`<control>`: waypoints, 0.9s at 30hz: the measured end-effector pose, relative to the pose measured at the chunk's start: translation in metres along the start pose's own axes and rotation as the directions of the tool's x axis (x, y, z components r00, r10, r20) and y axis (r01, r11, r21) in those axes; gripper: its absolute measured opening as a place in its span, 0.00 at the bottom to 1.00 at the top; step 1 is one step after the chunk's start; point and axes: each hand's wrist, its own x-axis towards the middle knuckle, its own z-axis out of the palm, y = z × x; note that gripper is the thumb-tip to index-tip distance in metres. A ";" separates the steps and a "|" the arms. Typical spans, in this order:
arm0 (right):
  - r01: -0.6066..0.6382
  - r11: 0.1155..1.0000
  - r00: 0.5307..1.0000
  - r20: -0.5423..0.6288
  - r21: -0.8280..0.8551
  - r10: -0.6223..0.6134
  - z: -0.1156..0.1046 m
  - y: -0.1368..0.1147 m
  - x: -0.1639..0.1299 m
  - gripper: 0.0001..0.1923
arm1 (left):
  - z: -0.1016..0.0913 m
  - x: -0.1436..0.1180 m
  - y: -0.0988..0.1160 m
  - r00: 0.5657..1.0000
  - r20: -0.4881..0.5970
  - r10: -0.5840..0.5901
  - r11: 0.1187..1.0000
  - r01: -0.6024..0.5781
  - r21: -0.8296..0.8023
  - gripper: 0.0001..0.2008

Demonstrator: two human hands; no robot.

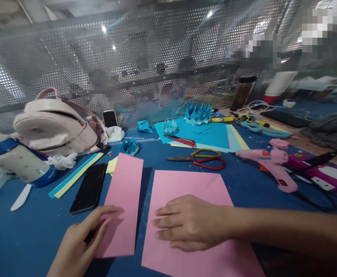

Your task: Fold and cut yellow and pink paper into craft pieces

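Both pink sheets, narrow strip and wide sheet, are matt paper, smooth, faint creases. Table cover is matt blue, speckled with scraps. Phone: glossy black glass. Scissors: dull metal blades, shiny plastic handles. Glue gun: smooth pink plastic. Backpack: pale, soft-grained cloth or leatherette. Back screen: perforated metal, reflective.

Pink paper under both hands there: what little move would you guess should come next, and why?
Probably lifting the narrow pink strip away to the left. The left hand already pinches its lower corner, and a gap of blue table shows it lies apart from the large pink sheet, which the right hand presses flat. That looks like a finished cut, though I cannot be sure.
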 end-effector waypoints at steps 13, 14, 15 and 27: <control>0.030 0.999 0.999 -0.029 -0.038 -0.032 -0.002 -0.002 -0.006 0.19 | 0.071 0.225 0.041 0.963 0.134 0.234 0.963 -0.249 0.107 0.21; 0.034 0.998 0.999 -0.030 -0.044 -0.035 -0.001 -0.002 -0.007 0.19 | 0.078 0.235 0.041 0.962 0.140 0.233 0.958 -0.252 0.136 0.22; 0.034 0.998 0.999 -0.028 -0.052 -0.036 -0.001 -0.002 -0.008 0.19 | 0.083 0.242 0.042 0.964 0.129 0.232 0.953 -0.252 0.169 0.22; 0.036 0.999 0.999 -0.007 -0.019 -0.036 0.001 0.002 -0.012 0.19 | 0.086 0.182 0.054 0.851 0.377 0.366 0.881 -0.447 0.153 0.08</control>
